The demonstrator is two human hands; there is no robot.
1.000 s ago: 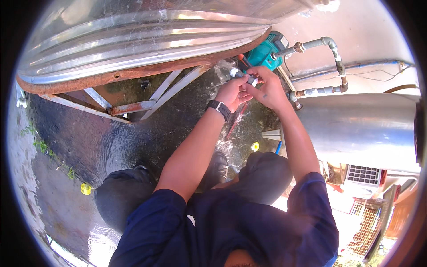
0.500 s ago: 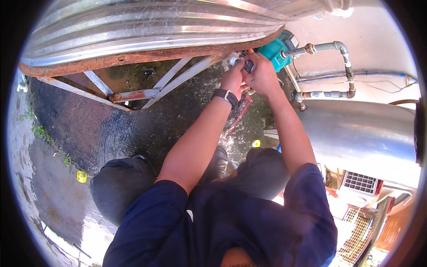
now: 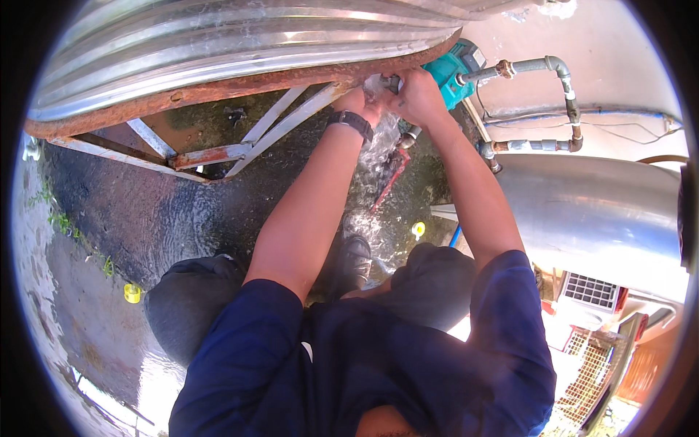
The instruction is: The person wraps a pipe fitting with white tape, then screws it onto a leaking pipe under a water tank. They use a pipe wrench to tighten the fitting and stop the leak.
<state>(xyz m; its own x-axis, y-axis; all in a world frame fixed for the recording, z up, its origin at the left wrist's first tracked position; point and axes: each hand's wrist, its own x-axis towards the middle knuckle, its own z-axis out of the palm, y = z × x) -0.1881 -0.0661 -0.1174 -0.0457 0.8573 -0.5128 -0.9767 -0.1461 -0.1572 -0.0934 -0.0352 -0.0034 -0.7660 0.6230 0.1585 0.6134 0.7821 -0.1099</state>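
Observation:
My right hand [image 3: 421, 95] is closed round a small grey pipe fitting [image 3: 393, 83], beside a teal pump [image 3: 453, 75] and under the rusty rim of a ribbed metal tank [image 3: 255, 40]. Close to the fitting's left side is my left hand [image 3: 362, 107], wet, with a dark watch on its wrist; splashing water hides its fingers. Water [image 3: 373, 156] gushes around both hands and runs down to the ground. Below them lies a long red handle [image 3: 392, 180] with a grey metal piece at its upper end.
The tank's rusty metal stand [image 3: 218, 156] is at the left. Grey pipework [image 3: 535, 69] runs from the pump along the wall to a shiny steel cylinder [image 3: 582, 211] at the right. Small yellow spools [image 3: 418, 230] lie on the wet ground, one near my right knee, another far left.
Water now bursts out at the fitting and streams down toward my shoe. My left hand has shifted left and slightly apart from my right hand; the white piece by the fingers is no longer visible.

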